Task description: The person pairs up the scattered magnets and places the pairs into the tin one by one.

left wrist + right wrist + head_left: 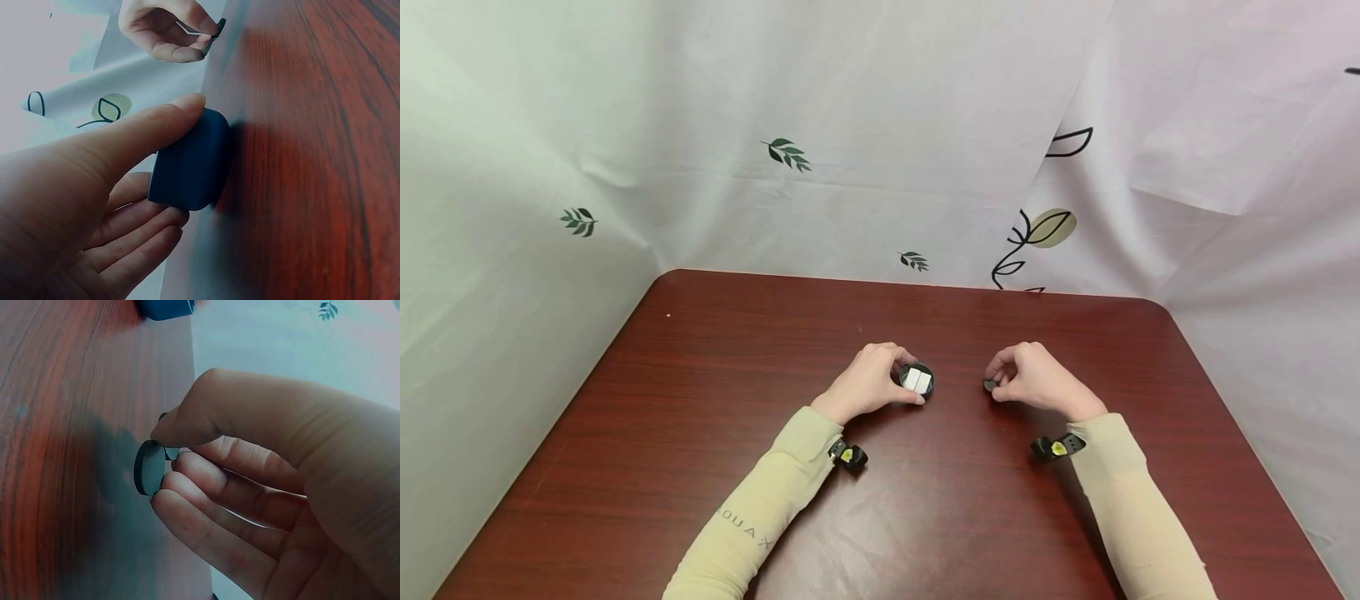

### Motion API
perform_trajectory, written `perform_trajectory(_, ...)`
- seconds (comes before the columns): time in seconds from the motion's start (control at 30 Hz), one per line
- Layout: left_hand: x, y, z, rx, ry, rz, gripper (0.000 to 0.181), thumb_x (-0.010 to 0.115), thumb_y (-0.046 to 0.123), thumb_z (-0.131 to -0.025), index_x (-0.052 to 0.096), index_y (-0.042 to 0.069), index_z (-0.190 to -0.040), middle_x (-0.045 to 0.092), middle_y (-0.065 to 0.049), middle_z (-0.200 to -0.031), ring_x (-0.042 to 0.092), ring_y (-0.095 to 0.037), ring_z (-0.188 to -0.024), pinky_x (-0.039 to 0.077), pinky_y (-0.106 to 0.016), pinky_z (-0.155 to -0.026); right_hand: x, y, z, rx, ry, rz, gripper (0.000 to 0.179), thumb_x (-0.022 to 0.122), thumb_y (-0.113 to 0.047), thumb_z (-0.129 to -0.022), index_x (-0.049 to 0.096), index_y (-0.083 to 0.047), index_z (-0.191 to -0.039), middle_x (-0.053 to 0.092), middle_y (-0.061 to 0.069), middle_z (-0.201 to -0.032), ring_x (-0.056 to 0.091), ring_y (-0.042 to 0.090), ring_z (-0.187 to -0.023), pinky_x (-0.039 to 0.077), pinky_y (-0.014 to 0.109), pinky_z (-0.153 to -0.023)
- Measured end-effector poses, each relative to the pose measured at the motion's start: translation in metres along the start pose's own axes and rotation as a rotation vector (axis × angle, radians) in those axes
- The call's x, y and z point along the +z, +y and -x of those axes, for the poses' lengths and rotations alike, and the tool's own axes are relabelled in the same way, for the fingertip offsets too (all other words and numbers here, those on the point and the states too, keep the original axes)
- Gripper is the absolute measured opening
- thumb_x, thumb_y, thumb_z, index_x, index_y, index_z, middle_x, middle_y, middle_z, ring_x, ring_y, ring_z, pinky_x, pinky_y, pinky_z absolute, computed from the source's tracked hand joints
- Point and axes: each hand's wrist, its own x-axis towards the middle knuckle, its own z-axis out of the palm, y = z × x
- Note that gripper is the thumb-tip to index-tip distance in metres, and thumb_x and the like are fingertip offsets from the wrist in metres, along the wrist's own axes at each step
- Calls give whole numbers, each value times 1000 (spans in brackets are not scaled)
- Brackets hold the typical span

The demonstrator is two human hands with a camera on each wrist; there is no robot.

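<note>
In the head view, my left hand grips a small round dark container by its sides, thumb and fingers on opposite edges. Two white rectangular pieces show in its open top. The left wrist view shows its dark blue side wall, tilted or upright I cannot tell, close to the tabletop. To the right, my right hand pinches a small dark flat disc between thumb and fingers, just above the table. Part of a second dark edge shows behind the thumb; whether it is a separate piece is unclear.
The reddish-brown wooden table has rounded far corners. A white curtain with leaf prints hangs behind it and along both sides. Each wrist wears a black strap-on camera.
</note>
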Motion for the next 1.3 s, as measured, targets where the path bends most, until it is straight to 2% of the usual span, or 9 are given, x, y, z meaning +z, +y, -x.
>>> perform_trajectory(0.2, 0, 0, 0, 17, 2, -1, 56, 94, 35, -72, 73, 7, -116, 70, 0, -106, 64, -12, -91, 52, -25, -81, 1, -3, -1, 17, 10, -14, 15, 81, -4, -74, 76, -9, -88, 67, -5, -77, 62, 11, -69, 53, 27, -63)
perform_trajectory(0.43, -1, 1, 0, 3, -2, 4, 56, 94, 35, -72, 73, 7, -116, 70, 0, -106, 63, -12, -91, 52, -25, -81, 3, -7, -1, 16, 13, -29, 16, 82, -3, -75, 76, -9, -88, 67, -3, -78, 62, 13, -70, 54, 28, -64)
perform_trajectory(0.83, -1, 1, 0, 6, 0, 4, 56, 95, 34, -72, 73, 6, -115, 70, -1, -104, 63, -12, -90, 52, -25, -80, 5, -12, -4, -32, 33, -25, 17, 82, 0, -74, 76, -7, -89, 67, -1, -79, 62, 12, -71, 54, 28, -65)
perform_trajectory(1.3, -1, 1, 0, 5, -1, 8, 57, 95, 34, -72, 73, 6, -116, 70, 0, -103, 63, -12, -89, 52, -25, -79, 5, -17, -9, -43, 71, -32, 17, 82, -1, -73, 77, -7, -88, 67, -2, -77, 62, 12, -69, 54, 27, -64)
